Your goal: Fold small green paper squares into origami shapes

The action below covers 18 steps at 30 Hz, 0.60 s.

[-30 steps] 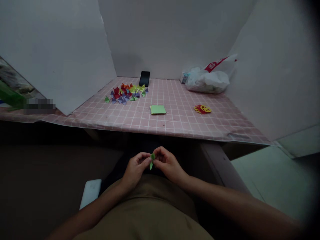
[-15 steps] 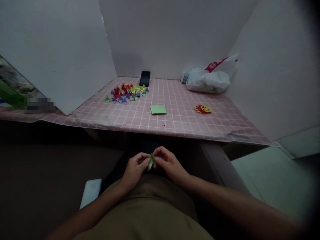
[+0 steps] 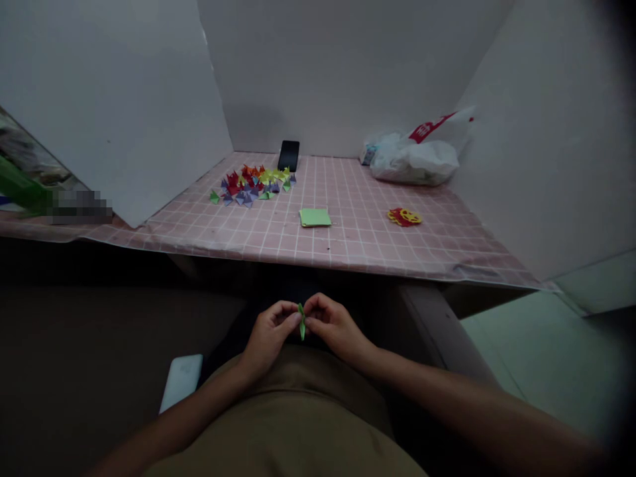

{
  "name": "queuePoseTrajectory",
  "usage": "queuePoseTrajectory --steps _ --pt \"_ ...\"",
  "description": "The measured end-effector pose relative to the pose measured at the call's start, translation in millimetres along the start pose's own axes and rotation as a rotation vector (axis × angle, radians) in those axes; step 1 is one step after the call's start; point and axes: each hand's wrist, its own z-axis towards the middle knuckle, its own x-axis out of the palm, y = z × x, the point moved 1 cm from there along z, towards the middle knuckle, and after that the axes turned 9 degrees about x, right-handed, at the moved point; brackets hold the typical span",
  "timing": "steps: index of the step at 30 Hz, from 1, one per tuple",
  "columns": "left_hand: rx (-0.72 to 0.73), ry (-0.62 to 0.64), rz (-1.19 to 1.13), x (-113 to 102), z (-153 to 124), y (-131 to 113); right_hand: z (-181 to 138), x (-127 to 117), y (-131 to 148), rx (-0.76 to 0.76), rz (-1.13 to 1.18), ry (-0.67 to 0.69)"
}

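A small piece of folded green paper (image 3: 303,325) is pinched between both hands above my lap, below the table's front edge. My left hand (image 3: 271,332) grips it from the left, thumb against the paper. From the right, my right hand (image 3: 334,324) closes thumb and fingers on it too. The paper stands narrow and nearly edge-on, so its exact folds are too small to make out. On the table lies a stack of green paper squares (image 3: 315,217). To its left spreads a cluster of folded paper cranes (image 3: 251,187) in red, orange, yellow, purple and green.
A black phone (image 3: 289,156) lies at the back of the pink checked table (image 3: 358,232). A white plastic bag (image 3: 417,159) stands back right, with red and yellow cutout pieces (image 3: 404,216) nearer. White panels (image 3: 338,79) enclose the table. A white device (image 3: 181,381) lies beside my left thigh.
The green paper has turned from a slant to almost upright, showing a thinner edge. My right hand has shifted very slightly; the things on the table stay put.
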Motion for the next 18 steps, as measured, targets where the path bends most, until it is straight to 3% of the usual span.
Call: queuePoseTrajectory --steps 18 --pt "0.002 0.035 0.025 -1 -1 0 -3 0 7 -0.002 0.012 0.006"
